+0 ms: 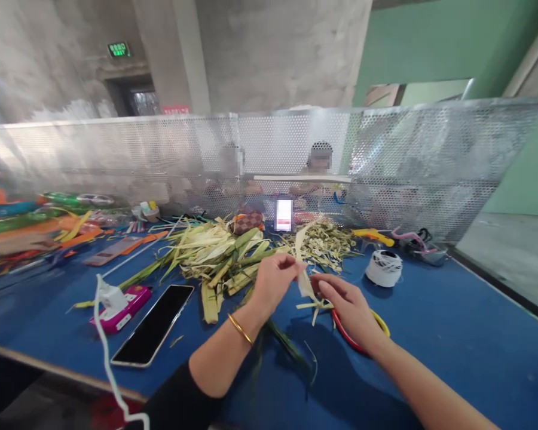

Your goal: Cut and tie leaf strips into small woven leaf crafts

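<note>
My left hand [275, 279] pinches a pale strip of corn husk [303, 282] between thumb and fingertips, above the blue table. My right hand [347, 303] is closed at the fingertips on the lower side of the same strip. Just below the fingers shows a small knotted husk piece [317, 306] with several ends sticking out. Under my right hand lie red and yellow loops [347, 340], partly covered by it. A large pile of corn husks [210, 245] spreads behind my left hand, with a heap of smaller husk scraps [325, 245] beyond my right.
On the left lie a black-screened phone [155, 325] and a magenta power strip [128, 310] with a white cable [105, 352]. A white spool of cord [383, 269] stands right. A perforated metal screen [287, 143] borders the table. Another person's hand [18, 245] is at far left.
</note>
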The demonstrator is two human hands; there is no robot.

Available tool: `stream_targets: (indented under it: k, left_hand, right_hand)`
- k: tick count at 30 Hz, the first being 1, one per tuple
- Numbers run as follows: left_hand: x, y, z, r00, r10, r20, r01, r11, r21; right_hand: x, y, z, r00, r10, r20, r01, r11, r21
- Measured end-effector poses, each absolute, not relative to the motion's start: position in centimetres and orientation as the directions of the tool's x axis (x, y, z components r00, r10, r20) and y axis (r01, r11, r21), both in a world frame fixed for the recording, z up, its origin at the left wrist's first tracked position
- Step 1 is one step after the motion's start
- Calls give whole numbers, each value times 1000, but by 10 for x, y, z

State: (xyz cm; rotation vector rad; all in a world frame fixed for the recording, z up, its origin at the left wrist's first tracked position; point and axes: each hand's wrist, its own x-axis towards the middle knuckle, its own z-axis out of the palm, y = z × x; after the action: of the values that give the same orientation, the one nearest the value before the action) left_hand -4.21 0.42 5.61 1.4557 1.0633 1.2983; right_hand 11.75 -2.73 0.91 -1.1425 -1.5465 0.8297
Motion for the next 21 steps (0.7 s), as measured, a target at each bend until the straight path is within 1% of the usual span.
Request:
stream_targets:
  k: [1,2,4,8,13,16,19,21]
  left_hand:
    - [-31,2,51,105,968,230,10,-232,973]
    - [-23,1,46,134,970,205,-21,-204,979]
    - [-15,0,39,174,973,155,-67,-145,987]
    - [-20,5,31,91,992,87,-154,-72,985]
    - [-25,11,23,79,996,-41,-298,63,952]
    - [-27,18,20,1,999,-41,-381,39,924]
    - [-30,25,20,-66,997,-30,-428,-1,904]
    - [-32,27,21,-69,994,-80,-482,37,875]
  right_hand:
    - [113,-30,11,-69,976,205,132,212,-968]
    - [109,-32,12,-86,990,116,49,120,-992]
    - [104,-34,12,-69,996,48,-21,46,-999]
    - [103,-37,9,-100,995,29,-10,28,-1000]
    - [103,-42,3,-134,991,-2,-6,-3,-1000]
    - [103,-44,1,-117,993,-11,22,-8,-1000]
    - [108,-42,1,-79,997,20,71,26,-997]
    - [114,-39,2,-31,998,62,98,65,-993]
